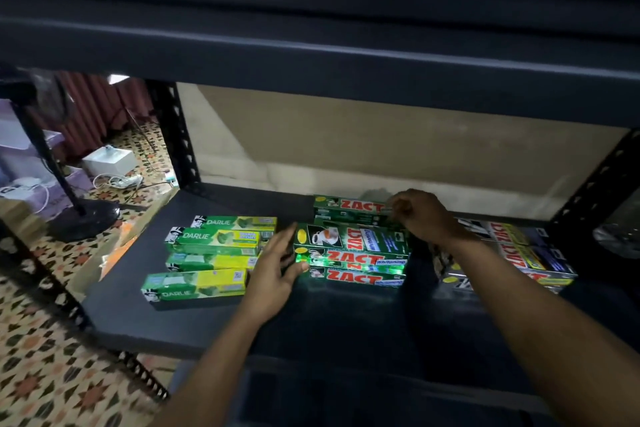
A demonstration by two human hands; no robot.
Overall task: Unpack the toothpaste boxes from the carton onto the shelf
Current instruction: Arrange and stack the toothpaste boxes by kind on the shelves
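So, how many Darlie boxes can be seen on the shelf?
4, all left of the left hand: one at the back, one in front of it, a third, and the nearest. Others may be hidden.

Dark metal shelf (pixel 145 315) holds green ZACT toothpaste boxes (pixel 351 253), stacked. Left hand (pixel 277 274) flat vs stack's left end; right hand (pixel 420 215) pinches rear box's end.

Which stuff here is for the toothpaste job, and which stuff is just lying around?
For the job:
Darlie boxes
green Zact boxes
dark Zact boxes
shelf
left hand
right hand

Just lying around:
fan stand
white box
cables
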